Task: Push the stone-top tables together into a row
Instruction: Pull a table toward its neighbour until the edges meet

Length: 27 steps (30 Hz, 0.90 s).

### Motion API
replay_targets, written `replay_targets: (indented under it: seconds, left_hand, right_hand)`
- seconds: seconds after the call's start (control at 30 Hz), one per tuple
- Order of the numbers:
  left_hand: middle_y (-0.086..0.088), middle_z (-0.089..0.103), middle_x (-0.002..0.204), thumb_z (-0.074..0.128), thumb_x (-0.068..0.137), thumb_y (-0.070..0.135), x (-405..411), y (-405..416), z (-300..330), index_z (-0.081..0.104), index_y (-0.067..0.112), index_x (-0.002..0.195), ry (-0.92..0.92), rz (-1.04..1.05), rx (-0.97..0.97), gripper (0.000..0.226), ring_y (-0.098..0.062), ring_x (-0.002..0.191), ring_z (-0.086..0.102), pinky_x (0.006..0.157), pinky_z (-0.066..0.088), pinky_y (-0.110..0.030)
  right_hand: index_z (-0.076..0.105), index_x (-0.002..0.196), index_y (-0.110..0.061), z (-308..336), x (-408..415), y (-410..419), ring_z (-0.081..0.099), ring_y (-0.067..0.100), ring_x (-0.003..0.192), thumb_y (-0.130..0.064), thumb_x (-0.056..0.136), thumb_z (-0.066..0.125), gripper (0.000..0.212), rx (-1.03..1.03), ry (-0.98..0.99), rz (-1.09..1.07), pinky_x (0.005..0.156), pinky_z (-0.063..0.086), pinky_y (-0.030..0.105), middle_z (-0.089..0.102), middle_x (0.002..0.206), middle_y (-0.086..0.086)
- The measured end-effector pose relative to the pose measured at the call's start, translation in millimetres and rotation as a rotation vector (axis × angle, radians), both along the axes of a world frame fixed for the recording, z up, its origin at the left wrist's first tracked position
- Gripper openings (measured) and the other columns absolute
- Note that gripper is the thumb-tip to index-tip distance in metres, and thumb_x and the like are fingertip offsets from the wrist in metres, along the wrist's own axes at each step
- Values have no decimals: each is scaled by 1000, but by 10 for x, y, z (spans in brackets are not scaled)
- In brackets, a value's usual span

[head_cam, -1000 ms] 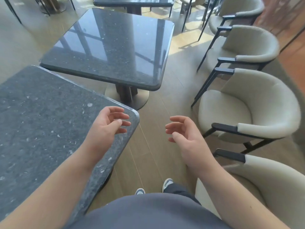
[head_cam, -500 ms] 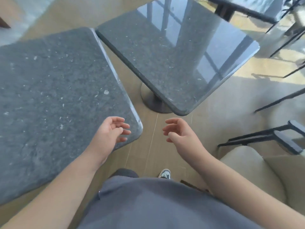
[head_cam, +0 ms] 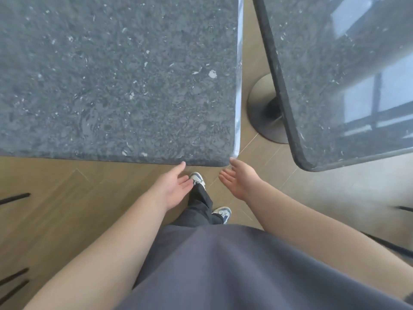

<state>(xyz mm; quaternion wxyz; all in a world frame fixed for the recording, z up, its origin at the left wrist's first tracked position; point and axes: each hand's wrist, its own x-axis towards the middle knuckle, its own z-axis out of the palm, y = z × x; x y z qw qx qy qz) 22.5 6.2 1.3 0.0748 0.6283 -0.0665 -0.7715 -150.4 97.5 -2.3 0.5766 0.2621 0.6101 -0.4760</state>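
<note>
- The person is standing at the near edge of the left table (head_cam: 116, 74), by its right corner, with both palms turned inward and the fingers reaching under the rim.
- The left hand (head_cam: 173, 186) is lying flat and relaxed, one fingertip touching the underside of the edge; it is gripping nothing yet.
- The right hand (head_cam: 238, 179) is likewise held loose and straight, its fingertips meeting the rounded corner; whether they are pressing or only brushing, I cannot tell.
- The right table (head_cam: 348, 81) is standing apart, with a strip of wooden floor (head_cam: 248, 36) showing between the two tops, and it is sitting slightly skewed, so the gap is widening toward the person.
- Its round base (head_cam: 261, 108) is showing in that gap.
- To do this well, the person is probably better off gripping the rim firmly with both hands spread wider, then sliding the top sideways, low and steady.
- Stone tops are likely heavy; tipping on a single pedestal is the risk.
- The feet (head_cam: 197, 179) are standing close below the edge, so toes are worth minding.
</note>
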Motion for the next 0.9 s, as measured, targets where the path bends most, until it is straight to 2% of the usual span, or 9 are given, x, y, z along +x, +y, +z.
replay_targets:
  seconds: [0.07, 0.17, 0.2, 0.27, 0.4, 0.5, 0.63, 0.8, 0.9]
  left_hand:
    - [-27, 40, 148, 67, 96, 31, -53, -100, -98, 24, 5, 156, 35, 158, 80, 78, -37, 136, 47, 110, 44, -44]
    - [-22, 61, 127, 66, 95, 43, -205, -236, -240, 53, 8, 134, 59, 314, 74, 54, -30, 111, 64, 88, 54, -42]
    - [-18, 66, 126, 66, 94, 45, -265, -263, -289, 58, 8, 128, 62, 372, 59, 51, -29, 109, 67, 92, 54, -43]
    - [-16, 70, 125, 68, 92, 46, -374, -290, -385, 60, 8, 128, 57, 457, 19, 53, -32, 113, 68, 103, 51, -48]
    - [-14, 75, 115, 73, 88, 48, -535, -340, -481, 63, 9, 121, -3, 542, 2, 52, -33, 107, 71, 99, 54, -51]
    - [-14, 75, 115, 73, 89, 47, -565, -338, -538, 65, 10, 121, 2, 564, -11, 50, -34, 107, 71, 100, 53, -52]
    - [-15, 72, 120, 72, 90, 45, -578, -313, -573, 63, 9, 126, -4, 571, -21, 52, -35, 110, 69, 101, 52, -53]
    - [-16, 75, 112, 68, 93, 46, -578, -327, -510, 62, 8, 122, -51, 531, -40, 48, -35, 98, 73, 77, 61, -49]
    - [-16, 73, 118, 66, 94, 47, -612, -321, -483, 60, 9, 127, -99, 515, -62, 51, -34, 102, 72, 72, 61, -48]
  right_hand:
    - [39, 143, -10, -108, 53, -124, 53, 32, 128, -32, 97, 64, 56, -22, -104, -119, 101, 47, 38, 53, 137, 19]
    - [45, 137, -14, -200, 114, -349, 58, 26, 119, -39, 93, 67, 55, -38, -183, -189, 98, 44, 35, 59, 133, 10]
    - [48, 131, -15, -229, 110, -408, 60, 25, 118, -39, 92, 69, 51, -26, -188, -219, 97, 44, 35, 61, 129, 9]
    - [53, 122, -13, -288, 92, -483, 63, 24, 110, -36, 90, 72, 44, 5, -192, -295, 97, 47, 34, 63, 120, 8]
    - [57, 124, -7, -382, 126, -480, 65, 30, 110, -29, 89, 74, 45, -61, -261, -467, 106, 47, 43, 68, 119, 15]
    - [56, 126, -6, -407, 136, -507, 64, 33, 112, -26, 92, 71, 42, -106, -292, -509, 106, 47, 48, 68, 119, 17]
    - [50, 137, -8, -443, 90, -518, 61, 36, 119, -24, 91, 71, 52, -83, -304, -485, 107, 45, 50, 63, 131, 17]
    - [49, 136, -6, -421, 31, -509, 61, 37, 117, -20, 93, 69, 49, -83, -277, -424, 103, 48, 52, 62, 129, 18]
    - [50, 132, -6, -412, -37, -497, 63, 38, 114, -17, 93, 68, 45, -90, -319, -392, 102, 49, 54, 64, 124, 19]
